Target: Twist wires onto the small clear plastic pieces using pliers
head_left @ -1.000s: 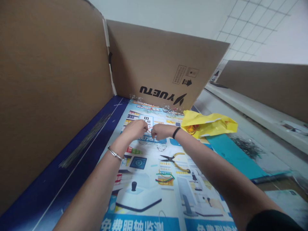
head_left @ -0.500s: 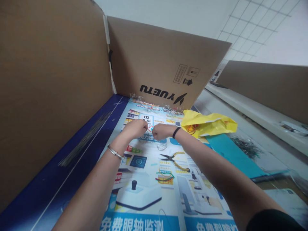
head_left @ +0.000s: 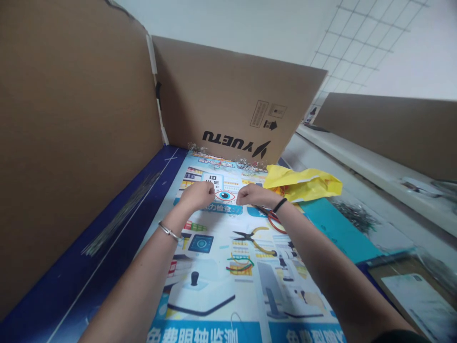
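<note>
My left hand is closed in a pinch above the printed sheet, left of a printed eye. On the other side of that eye, my right hand is also closed, its fingertips pointing toward the left hand. Whatever the fingers hold is too thin or hidden to make out. Pliers with yellow handles lie open below the right hand. Under my right wrist, a red-handled tool shows in part. Short green, red and yellow wires rest nearer to me.
Cardboard panels stand at the left and back. A bundle of straight thin wires lies at left. Tangled wire pieces line the back. On the right are a yellow bag, a wire pile and a phone-like slab.
My hands have moved apart, uncovering the printed eye between them. The thin wire loop seen below the hands no longer shows there. The red-handled tool has come into view. The camera has shifted slightly.
</note>
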`<state>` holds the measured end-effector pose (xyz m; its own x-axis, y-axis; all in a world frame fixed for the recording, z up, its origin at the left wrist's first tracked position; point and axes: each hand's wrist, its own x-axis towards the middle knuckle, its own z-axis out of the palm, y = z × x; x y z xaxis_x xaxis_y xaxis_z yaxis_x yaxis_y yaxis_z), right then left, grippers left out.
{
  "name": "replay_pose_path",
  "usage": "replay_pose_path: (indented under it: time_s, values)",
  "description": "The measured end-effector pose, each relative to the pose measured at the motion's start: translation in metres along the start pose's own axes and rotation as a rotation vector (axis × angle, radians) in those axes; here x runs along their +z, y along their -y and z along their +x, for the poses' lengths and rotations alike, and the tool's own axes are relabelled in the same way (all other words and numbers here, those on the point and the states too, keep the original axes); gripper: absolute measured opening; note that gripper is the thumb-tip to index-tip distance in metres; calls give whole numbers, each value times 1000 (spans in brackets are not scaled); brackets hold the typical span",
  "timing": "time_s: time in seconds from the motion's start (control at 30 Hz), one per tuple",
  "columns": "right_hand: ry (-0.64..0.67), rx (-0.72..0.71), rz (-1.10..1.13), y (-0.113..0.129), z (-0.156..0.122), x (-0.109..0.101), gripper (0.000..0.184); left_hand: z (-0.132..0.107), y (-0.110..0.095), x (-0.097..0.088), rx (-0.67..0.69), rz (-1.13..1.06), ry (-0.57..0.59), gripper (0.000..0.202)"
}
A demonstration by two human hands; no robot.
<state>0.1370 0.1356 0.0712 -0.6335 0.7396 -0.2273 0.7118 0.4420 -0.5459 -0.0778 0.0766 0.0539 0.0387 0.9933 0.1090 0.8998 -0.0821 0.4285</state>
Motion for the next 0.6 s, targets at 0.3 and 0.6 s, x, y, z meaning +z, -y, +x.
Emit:
replay_pose_path:
  time_s: [0.3,0.6]
  values:
    - [-245,78,406,-31,-16,19,33,7,2,19,-52,-120,-61,13]
    - [-501,56,478,-31,-17,43,33,4,-6,35,-68,-204,-146,19]
